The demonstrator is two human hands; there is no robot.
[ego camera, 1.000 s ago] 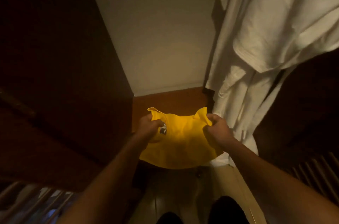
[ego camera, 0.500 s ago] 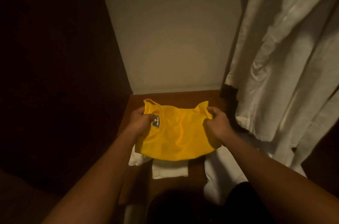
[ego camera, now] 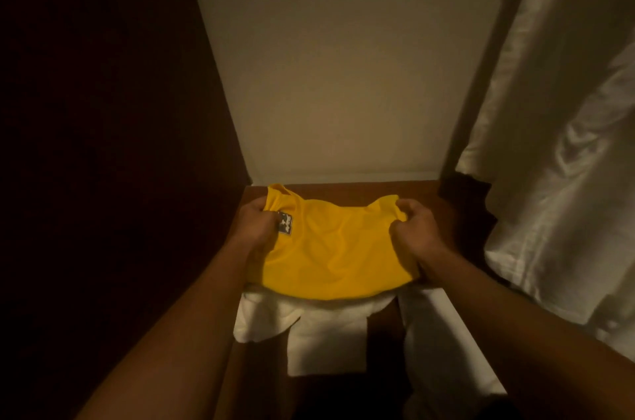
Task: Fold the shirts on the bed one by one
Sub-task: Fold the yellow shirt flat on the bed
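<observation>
A folded yellow shirt [ego camera: 335, 254] is held over a brown wooden shelf [ego camera: 347, 189] in a dim alcove. The left hand [ego camera: 256, 225] grasps the shirt's left edge beside a small dark label [ego camera: 285, 223]; the right hand [ego camera: 414, 230] bunches its right edge in curled fingers. Folded white cloths [ego camera: 316, 327] lie directly beneath on the near side. A pale wall [ego camera: 343, 76] stands beyond; white garments [ego camera: 567, 144] hang at right.

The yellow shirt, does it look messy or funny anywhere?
A little. The yellow shirt is wrinkled across the middle and bunched where the left hand and right hand grip its edges. Its near edge overhangs the white folded clothes underneath.
</observation>
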